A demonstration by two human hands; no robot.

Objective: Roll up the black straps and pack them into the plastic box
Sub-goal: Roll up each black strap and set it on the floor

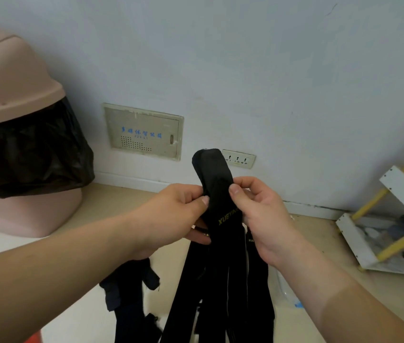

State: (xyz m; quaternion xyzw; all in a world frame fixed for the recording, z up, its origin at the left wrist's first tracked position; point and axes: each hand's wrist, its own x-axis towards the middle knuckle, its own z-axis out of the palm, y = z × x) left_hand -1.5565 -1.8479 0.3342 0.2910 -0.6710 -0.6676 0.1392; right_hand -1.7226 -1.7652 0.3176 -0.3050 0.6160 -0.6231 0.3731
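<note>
A wide black strap [217,194] with yellow lettering is held up in front of the wall, its rounded end sticking up above my hands. My left hand [171,219] pinches the strap's left edge between thumb and fingers. On the other edge, my right hand [260,214] pinches it with thumb on top. Long lengths of black strap [220,293] hang down below my hands. More dark straps [129,288] lie on the floor at lower left. A clear plastic box [286,290] is only partly seen behind the hanging straps and my right forearm.
A pink bin [15,82] with a black bag liner stands at left against the wall. At right a white shelf rack [393,219] with yellow bars holds dark items. A wall panel [144,132] and a socket [238,158] sit low on the wall.
</note>
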